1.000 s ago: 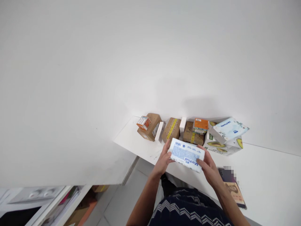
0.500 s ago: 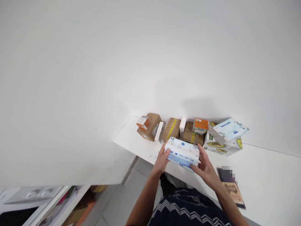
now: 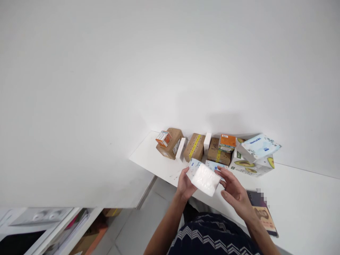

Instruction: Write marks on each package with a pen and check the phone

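A soft tissue pack is tilted with its plain white end toward me, a strip of its blue floral wrapper showing at the upper left. My left hand grips it from the left side. Close by its right edge, my right hand has its fingers apart; whether the fingertips touch anything I cannot tell. Just behind the held pack, a second light-blue tissue pack shows in part, lying in front of the boxes.
Along the wall stand brown cartons, thin white boxes, small orange boxes and an avocado-printed box with another tissue pack on top. A phone lies on the white table at right.
The tissue pack has been turned, from its printed long side to its white end. My right hand has come off it and spread its fingers; the pack behind has come into view.
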The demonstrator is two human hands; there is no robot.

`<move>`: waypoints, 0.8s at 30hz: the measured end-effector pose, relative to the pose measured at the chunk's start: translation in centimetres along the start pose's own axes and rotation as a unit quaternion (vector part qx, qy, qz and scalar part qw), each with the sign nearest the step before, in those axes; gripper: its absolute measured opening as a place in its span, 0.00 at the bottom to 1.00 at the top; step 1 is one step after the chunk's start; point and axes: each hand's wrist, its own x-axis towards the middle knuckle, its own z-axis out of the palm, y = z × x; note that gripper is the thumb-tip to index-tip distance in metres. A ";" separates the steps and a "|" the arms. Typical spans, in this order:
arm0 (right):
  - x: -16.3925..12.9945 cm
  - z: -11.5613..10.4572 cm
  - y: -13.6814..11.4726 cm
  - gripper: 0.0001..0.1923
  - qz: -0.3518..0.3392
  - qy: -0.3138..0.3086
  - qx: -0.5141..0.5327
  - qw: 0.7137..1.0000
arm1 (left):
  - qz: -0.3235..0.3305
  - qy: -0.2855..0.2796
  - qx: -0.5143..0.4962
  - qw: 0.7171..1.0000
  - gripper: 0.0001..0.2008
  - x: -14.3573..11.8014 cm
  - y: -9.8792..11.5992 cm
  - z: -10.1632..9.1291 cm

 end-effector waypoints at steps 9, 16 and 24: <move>0.0 1.0 0.5 0.17 0.027 -0.063 -0.007 0.998 | 0.033 0.082 0.008 0.996 0.13 -0.5 0.7 1.3; 0.2 0.3 1.2 0.16 0.044 -0.045 -0.022 0.998 | 0.007 0.064 0.058 0.996 0.15 -0.1 -1.1 0.2; 1.6 -5.3 9.3 0.20 0.184 0.073 -0.340 0.919 | -0.014 0.025 0.027 0.999 0.23 0.4 -1.0 -0.7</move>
